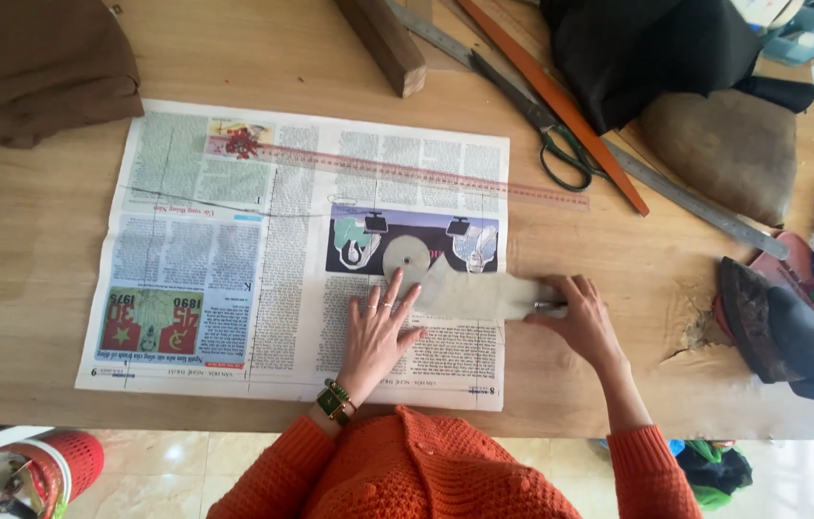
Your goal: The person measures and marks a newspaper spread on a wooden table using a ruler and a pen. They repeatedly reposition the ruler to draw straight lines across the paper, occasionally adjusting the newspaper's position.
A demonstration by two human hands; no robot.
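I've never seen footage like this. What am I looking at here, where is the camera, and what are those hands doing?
There is no machine here: these are a person's own two bare hands, filmed by a camera worn on the head and looking down, so you see orange sleeves at the bottom edge. On the wooden table lies an open newspaper. The left hand presses flat on it, fingertips against a pale curved template. The right hand grips the template's other end. A clear ruler lies across the top of the paper. Farther back are scissors, a metal ruler, an orange strip, a wooden block and dark cloth. At the right edge sits an old iron.
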